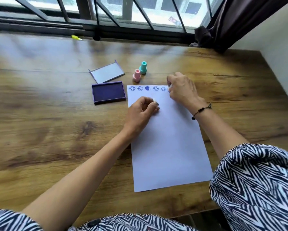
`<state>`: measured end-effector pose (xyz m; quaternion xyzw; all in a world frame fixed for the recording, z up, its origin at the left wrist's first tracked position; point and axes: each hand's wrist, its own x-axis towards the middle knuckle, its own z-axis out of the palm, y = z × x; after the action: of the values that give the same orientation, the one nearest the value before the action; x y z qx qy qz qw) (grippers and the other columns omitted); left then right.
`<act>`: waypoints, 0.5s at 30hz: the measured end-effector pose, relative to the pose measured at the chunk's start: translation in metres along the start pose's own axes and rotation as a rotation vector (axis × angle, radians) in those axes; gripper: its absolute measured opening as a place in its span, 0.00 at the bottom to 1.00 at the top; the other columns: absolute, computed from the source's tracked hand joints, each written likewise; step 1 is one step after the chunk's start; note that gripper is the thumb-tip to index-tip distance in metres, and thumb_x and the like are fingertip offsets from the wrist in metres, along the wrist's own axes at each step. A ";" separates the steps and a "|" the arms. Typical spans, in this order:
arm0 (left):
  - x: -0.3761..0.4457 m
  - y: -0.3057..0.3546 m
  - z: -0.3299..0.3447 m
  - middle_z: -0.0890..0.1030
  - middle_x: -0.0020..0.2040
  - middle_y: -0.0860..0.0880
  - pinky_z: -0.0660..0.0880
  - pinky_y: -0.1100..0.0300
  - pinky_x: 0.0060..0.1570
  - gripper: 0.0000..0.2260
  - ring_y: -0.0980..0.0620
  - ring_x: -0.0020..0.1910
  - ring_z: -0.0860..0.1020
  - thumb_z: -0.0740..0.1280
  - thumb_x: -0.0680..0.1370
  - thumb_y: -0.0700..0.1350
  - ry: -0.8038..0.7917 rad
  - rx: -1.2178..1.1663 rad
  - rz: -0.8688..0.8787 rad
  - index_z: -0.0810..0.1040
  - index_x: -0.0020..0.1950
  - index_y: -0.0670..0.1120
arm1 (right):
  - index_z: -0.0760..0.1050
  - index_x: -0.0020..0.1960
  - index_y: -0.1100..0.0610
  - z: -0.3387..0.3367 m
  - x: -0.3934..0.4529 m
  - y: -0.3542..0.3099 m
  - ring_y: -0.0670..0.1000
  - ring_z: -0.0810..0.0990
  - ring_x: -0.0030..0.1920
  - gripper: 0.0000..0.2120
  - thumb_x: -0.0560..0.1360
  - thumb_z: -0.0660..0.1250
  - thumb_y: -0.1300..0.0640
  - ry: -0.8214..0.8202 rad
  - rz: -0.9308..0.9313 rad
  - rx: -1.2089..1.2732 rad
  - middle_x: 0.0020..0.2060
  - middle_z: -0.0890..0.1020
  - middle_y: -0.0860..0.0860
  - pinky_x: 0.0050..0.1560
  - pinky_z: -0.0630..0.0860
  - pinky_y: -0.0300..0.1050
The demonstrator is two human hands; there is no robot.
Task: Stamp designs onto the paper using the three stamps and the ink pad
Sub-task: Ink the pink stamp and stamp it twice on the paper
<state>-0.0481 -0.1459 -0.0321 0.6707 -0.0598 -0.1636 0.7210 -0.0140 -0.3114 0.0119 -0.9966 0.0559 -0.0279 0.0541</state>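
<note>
The paper [170,139] lies lengthwise at the centre of the desk [48,130], a row of purple prints along its top edge. At that row's right end the right hand [181,90] is curled downward, its grip closed on what I take to be the third stamp, mostly hidden, pressing the next print. The left hand [142,112] rests on the sheet's upper left, fingers loosely curled and holding nothing I can see, likely pinning the paper. The open ink pad [108,92] sits just left of the paper, handy for re-inking, its lid [106,73] behind it. The pink stamp [136,75] and teal stamp [143,67] stand upright above, waiting.
</note>
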 end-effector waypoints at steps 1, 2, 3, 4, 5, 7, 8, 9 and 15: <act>0.000 0.001 0.000 0.83 0.40 0.48 0.76 0.40 0.57 0.09 0.44 0.45 0.83 0.66 0.66 0.55 0.006 0.010 -0.003 0.77 0.39 0.52 | 0.74 0.44 0.61 0.000 0.000 0.000 0.64 0.77 0.42 0.08 0.70 0.59 0.69 0.004 0.001 0.004 0.45 0.76 0.62 0.40 0.75 0.51; 0.000 0.001 0.000 0.83 0.40 0.47 0.75 0.40 0.57 0.08 0.44 0.46 0.83 0.66 0.66 0.55 0.008 0.019 -0.006 0.77 0.39 0.52 | 0.74 0.44 0.61 0.000 0.000 0.000 0.64 0.78 0.41 0.08 0.69 0.59 0.70 0.005 -0.001 0.006 0.45 0.76 0.61 0.39 0.74 0.51; 0.000 0.002 0.000 0.83 0.40 0.47 0.75 0.40 0.57 0.08 0.43 0.46 0.83 0.66 0.66 0.55 0.006 0.026 -0.007 0.77 0.38 0.52 | 0.73 0.43 0.61 0.000 -0.001 0.000 0.63 0.78 0.41 0.08 0.69 0.58 0.70 0.004 -0.004 0.007 0.44 0.76 0.61 0.38 0.75 0.51; 0.000 0.003 -0.001 0.83 0.40 0.47 0.75 0.40 0.57 0.08 0.43 0.46 0.83 0.66 0.66 0.55 0.002 0.031 -0.006 0.77 0.38 0.53 | 0.73 0.43 0.61 0.000 -0.001 -0.001 0.63 0.78 0.41 0.08 0.69 0.58 0.71 0.001 -0.008 0.006 0.44 0.76 0.61 0.38 0.75 0.51; -0.001 0.003 -0.001 0.83 0.41 0.46 0.75 0.40 0.58 0.07 0.42 0.47 0.83 0.65 0.66 0.55 -0.002 0.040 -0.004 0.77 0.38 0.53 | 0.73 0.44 0.61 0.000 -0.001 -0.001 0.63 0.78 0.41 0.09 0.69 0.58 0.71 -0.003 -0.010 0.008 0.45 0.76 0.61 0.39 0.75 0.51; -0.004 0.004 0.000 0.83 0.41 0.45 0.74 0.39 0.58 0.08 0.42 0.47 0.82 0.65 0.67 0.56 -0.011 0.066 0.004 0.77 0.38 0.54 | 0.75 0.45 0.61 -0.002 -0.003 -0.001 0.63 0.77 0.43 0.10 0.70 0.57 0.70 -0.018 0.011 0.045 0.46 0.77 0.61 0.42 0.75 0.51; -0.005 0.004 0.000 0.83 0.41 0.45 0.74 0.39 0.58 0.08 0.41 0.47 0.82 0.65 0.66 0.56 -0.016 0.074 0.006 0.77 0.38 0.54 | 0.76 0.45 0.61 -0.004 -0.004 0.000 0.62 0.77 0.46 0.10 0.70 0.58 0.69 -0.025 0.036 0.094 0.47 0.78 0.61 0.44 0.75 0.51; -0.005 0.004 0.000 0.83 0.41 0.45 0.74 0.40 0.58 0.07 0.41 0.47 0.82 0.65 0.66 0.56 -0.020 0.079 0.003 0.77 0.38 0.54 | 0.77 0.46 0.61 -0.007 -0.004 0.003 0.61 0.78 0.47 0.10 0.70 0.59 0.69 -0.027 0.071 0.168 0.47 0.80 0.61 0.45 0.75 0.49; -0.004 0.007 0.000 0.83 0.40 0.48 0.76 0.43 0.57 0.04 0.43 0.46 0.82 0.65 0.70 0.52 -0.023 0.095 -0.011 0.77 0.39 0.53 | 0.76 0.36 0.56 -0.051 -0.027 0.014 0.50 0.73 0.29 0.06 0.67 0.67 0.66 0.170 0.293 0.847 0.33 0.79 0.56 0.30 0.69 0.39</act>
<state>-0.0510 -0.1441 -0.0251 0.7025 -0.0722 -0.1722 0.6867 -0.0454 -0.3279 0.0593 -0.8625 0.1842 -0.1220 0.4553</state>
